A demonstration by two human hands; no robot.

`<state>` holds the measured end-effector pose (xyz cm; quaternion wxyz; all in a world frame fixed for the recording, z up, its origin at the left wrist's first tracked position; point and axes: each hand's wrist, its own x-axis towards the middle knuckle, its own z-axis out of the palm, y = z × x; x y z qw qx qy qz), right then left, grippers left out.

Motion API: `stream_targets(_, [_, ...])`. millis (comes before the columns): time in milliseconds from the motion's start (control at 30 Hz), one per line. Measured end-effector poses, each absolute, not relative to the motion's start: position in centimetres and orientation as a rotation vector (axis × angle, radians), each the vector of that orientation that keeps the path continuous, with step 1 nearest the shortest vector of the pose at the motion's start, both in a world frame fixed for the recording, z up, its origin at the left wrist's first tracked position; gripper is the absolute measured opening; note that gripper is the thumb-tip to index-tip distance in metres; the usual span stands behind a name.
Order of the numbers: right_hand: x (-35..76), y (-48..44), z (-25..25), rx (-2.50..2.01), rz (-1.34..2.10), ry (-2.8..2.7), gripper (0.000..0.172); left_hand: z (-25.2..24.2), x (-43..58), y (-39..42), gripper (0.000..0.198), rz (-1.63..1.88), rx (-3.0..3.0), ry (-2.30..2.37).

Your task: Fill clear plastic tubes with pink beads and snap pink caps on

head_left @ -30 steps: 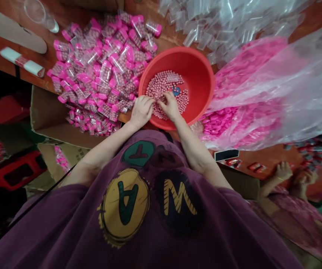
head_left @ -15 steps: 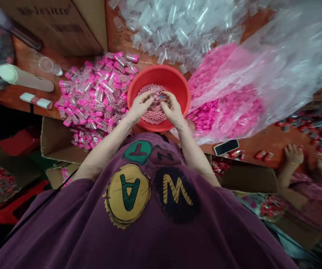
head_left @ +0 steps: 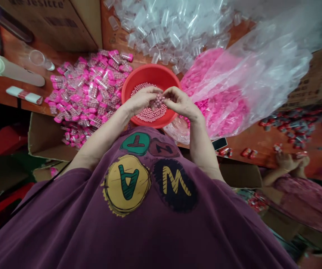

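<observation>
A red bowl (head_left: 134,74) with small pink beads (head_left: 151,114) in it stands in front of my body. Over the bowl, my left hand (head_left: 145,99) is closed around a clear container of pink beads (head_left: 158,101). My right hand (head_left: 179,100) is at the container's right end, its thumb and fingers pinched together there; what they hold, if anything, is too small to make out. To the left of the bowl lies a pile of bead-filled containers with pink caps (head_left: 93,89). Loose pink caps (head_left: 222,104) lie under and in a clear plastic bag to the right.
Clear containers (head_left: 172,30) are heaped behind the bowl. Cardboard boxes (head_left: 57,22) stand at the back left and below the table edge. A phone (head_left: 219,144) lies right of my right arm. Another person's hands (head_left: 290,162) are at the far right.
My hands have come closer together, and the bead-filled container between them now shows plainly. My right hand has turned inward. The view has shifted right, and the other person's hands have come together.
</observation>
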<state>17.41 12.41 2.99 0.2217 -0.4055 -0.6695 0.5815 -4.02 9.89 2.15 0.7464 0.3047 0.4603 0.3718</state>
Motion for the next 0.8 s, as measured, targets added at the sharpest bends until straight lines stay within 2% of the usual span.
stream_targets(167, [18.4,12.9,3.6,-1.050,1.935,-1.728,0.036,1.7,-4.0,10.0,0.018,0.717,0.658,0.965])
stream_targets(267, [18.7,12.7,2.6,-1.051,2.019,-1.599,0.043,1.0,-4.0,10.0,0.021,0.710,0.653,1.001])
stream_targets(400, [18.2,11.6,-1.6,-1.160,1.860,-1.389,0.045,0.3,-4.0,9.5,0.015,0.737,0.611,1.091])
stream_targets(467, [17.5,10.3,-4.1,-1.298,1.737,-1.318,0.037,0.2,-4.0,9.0,0.013,0.765,0.587,1.067])
stream_targets(567, [16.6,7.3,-7.1,-1.550,1.638,-1.408,0.026,0.2,-3.9,8.2,0.022,0.802,0.584,1.069])
stream_targets(667, [17.2,4.8,-8.7,-1.618,1.585,-1.387,0.023,0.6,-3.8,7.7,0.023,0.821,0.608,1.098])
stream_targets(800, [20.9,3.7,-10.4,-1.782,1.343,-1.022,0.024,1.0,-3.4,7.3,0.017,0.823,0.653,1.102])
